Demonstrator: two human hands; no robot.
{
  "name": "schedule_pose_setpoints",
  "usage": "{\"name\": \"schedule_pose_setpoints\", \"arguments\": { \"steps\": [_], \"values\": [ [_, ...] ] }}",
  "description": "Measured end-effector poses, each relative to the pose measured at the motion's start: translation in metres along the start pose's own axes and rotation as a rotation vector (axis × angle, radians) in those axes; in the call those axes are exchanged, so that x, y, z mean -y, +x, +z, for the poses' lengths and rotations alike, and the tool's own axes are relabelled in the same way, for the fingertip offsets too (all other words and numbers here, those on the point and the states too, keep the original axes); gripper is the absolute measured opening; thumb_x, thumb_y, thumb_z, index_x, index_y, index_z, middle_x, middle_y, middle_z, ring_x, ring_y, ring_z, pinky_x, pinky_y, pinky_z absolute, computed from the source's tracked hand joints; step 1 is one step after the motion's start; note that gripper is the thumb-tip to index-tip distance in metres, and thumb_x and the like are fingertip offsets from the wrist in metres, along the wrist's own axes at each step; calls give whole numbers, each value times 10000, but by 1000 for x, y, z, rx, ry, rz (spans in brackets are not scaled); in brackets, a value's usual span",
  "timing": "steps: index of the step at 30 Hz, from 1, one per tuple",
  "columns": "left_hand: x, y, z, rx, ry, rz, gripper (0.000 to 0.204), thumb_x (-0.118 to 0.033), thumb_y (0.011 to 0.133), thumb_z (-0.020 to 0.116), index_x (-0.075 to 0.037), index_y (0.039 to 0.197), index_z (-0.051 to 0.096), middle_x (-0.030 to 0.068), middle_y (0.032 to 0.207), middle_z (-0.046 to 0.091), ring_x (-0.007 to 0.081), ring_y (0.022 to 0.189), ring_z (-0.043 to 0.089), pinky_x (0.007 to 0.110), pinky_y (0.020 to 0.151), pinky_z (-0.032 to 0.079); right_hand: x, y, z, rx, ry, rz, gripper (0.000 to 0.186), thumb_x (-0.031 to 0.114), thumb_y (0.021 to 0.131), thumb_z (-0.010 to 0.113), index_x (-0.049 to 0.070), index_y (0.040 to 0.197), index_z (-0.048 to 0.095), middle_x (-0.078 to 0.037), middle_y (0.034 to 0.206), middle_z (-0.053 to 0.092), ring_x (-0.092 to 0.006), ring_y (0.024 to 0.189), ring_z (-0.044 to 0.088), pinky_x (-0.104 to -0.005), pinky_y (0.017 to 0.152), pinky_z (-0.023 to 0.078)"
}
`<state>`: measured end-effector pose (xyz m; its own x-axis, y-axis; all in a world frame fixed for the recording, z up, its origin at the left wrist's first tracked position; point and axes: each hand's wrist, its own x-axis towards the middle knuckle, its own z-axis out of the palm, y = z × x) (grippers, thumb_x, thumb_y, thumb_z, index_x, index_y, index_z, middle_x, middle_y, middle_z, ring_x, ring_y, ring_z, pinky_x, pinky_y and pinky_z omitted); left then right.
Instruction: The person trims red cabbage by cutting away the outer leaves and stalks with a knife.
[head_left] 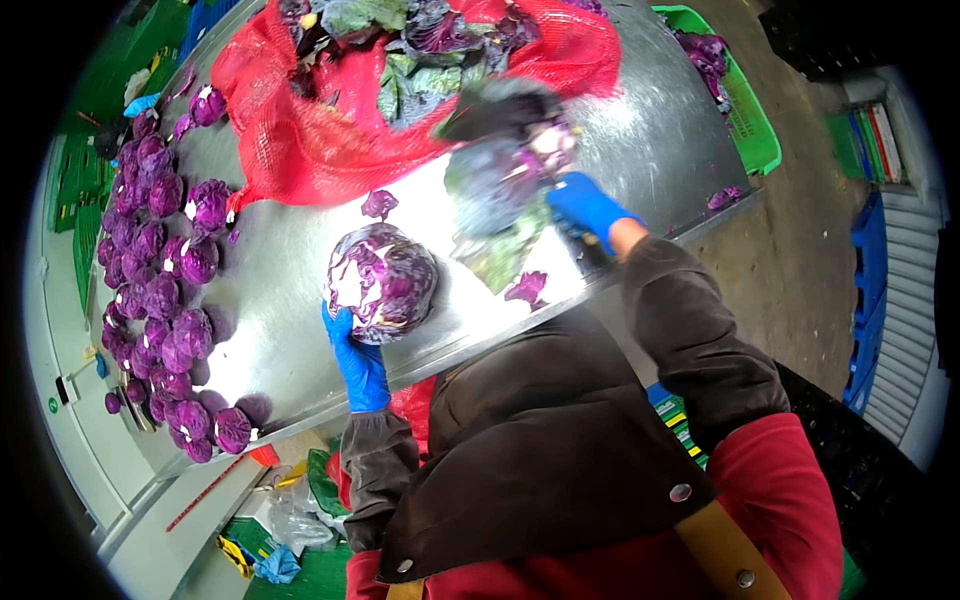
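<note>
A large red cabbage (pixel 385 285) with pale cut patches sits on the metal table (pixel 290 330) near its front edge. My left hand (pixel 357 365), in a blue glove, grips it from its lower left side. To the right, my blue-gloved right hand (pixel 590 205) is closed; a dark shape shows under it, but what it holds is unclear. Beside its fingers are outer cabbage leaves (pixel 490 190), green-purple with a pale stem end, smeared by motion. Small purple leaf scraps (pixel 526 288) lie near the table edge, and another leaf piece (pixel 379 205) lies behind the cabbage.
Many trimmed red cabbages (pixel 150 250) crowd the table's left side. A red mesh sack (pixel 330 150) holding loose leaves (pixel 425 70) spreads across the far side. At the right stands a green crate (pixel 755 130) with purple leaves, beyond the table edge.
</note>
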<state>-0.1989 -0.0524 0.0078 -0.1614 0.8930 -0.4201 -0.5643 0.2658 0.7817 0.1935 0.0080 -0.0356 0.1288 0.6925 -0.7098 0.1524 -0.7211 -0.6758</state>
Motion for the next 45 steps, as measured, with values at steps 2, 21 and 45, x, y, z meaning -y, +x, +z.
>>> {"name": "schedule_pose_setpoints", "arguments": {
  "steps": [2,21,45],
  "values": [
    [10,6,-27,-54,-153,-30,660,-233,856,670,-33,1432,417,140,1425,470,269,1279,495,406,1089,404,16,-14,-35,-198,-113,-28,162,202,868,578,46,885,614,-87,710,599,-201,559,573,-370,468,458],
    [7,15,110,284,1042,462,1172,-217,543,951,-20,1485,282,191,1393,448,293,1273,477,395,1078,404,86,-92,78,71,-538,-671,638,393,925,618,109,1456,407,-204,1243,614,-363,1003,660,-411,858,523],
    [-30,72,118,971,786,241,960,-141,546,910,-90,1406,487,108,1513,384,263,1398,366,398,1182,263,76,-85,30,-249,-527,-575,738,482,857,655,108,1437,396,-246,1108,650,-392,998,648,-462,844,517]
  ]
}}
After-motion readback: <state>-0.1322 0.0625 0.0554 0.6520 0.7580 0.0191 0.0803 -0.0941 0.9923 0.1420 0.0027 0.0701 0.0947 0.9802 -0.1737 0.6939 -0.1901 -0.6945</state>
